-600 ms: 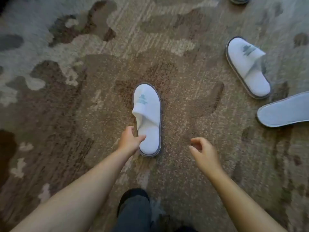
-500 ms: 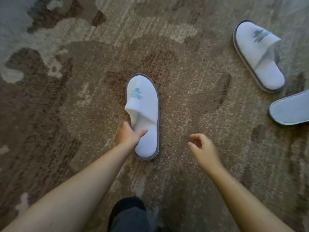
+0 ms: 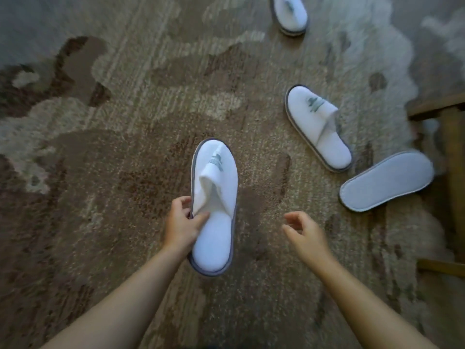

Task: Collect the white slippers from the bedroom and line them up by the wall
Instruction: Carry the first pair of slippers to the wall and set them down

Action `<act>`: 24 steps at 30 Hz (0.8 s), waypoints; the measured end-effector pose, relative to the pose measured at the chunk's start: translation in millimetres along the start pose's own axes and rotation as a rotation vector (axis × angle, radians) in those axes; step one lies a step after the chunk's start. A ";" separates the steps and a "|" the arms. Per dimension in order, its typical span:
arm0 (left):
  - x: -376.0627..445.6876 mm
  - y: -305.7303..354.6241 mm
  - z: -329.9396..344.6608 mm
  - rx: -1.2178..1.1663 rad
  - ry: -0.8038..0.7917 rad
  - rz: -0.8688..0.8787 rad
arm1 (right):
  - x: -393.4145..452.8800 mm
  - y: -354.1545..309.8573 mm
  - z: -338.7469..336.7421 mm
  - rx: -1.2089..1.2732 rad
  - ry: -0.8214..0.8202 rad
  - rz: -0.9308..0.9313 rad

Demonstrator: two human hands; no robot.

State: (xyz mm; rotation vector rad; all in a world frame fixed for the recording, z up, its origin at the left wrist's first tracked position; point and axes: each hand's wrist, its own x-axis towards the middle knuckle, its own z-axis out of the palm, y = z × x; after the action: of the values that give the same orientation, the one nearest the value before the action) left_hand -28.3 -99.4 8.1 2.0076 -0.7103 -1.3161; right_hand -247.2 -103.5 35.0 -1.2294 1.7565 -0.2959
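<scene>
My left hand [image 3: 181,222] grips a white slipper [image 3: 216,207] by the left edge of its upper, thumb on the fabric flap, toe pointing away from me. It seems raised off the carpet. My right hand [image 3: 305,231] hovers to its right, fingers loosely curled and apart, holding nothing. A second white slipper [image 3: 318,127] lies upright on the carpet at the right. A third [image 3: 386,181] lies sole-up next to it. Another white slipper [image 3: 290,13] is partly cut off at the top edge.
A patterned brown and grey carpet [image 3: 113,147] covers the floor. Wooden furniture legs [image 3: 453,152] stand at the right edge, close to the sole-up slipper.
My left hand has closed on the slipper's upper and lifted it. The view has shifted, bringing the furniture legs and the top slipper into sight.
</scene>
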 end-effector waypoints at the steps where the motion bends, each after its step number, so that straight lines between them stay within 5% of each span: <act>1: -2.4 19.9 3.4 -0.014 -0.042 -0.002 | -4.4 -11.3 -17.1 -0.007 0.022 0.006; 8: 23.7 116.3 62.7 -0.047 -0.210 0.023 | 30.2 -30.8 -115.8 -0.033 0.165 0.023; 17: 106.7 123.5 154.6 -0.038 -0.103 0.055 | 201.2 35.3 -120.1 -0.085 0.212 0.246; 24: 125.4 115.3 167.8 -0.017 -0.066 -0.012 | 240.2 57.3 -122.4 -0.333 0.222 0.378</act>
State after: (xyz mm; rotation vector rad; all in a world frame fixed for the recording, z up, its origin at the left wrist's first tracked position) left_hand -150.7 -301.0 -31.1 1.9655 -0.7155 -1.3964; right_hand -392.5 -313.0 -69.5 -1.0891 2.2532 0.0910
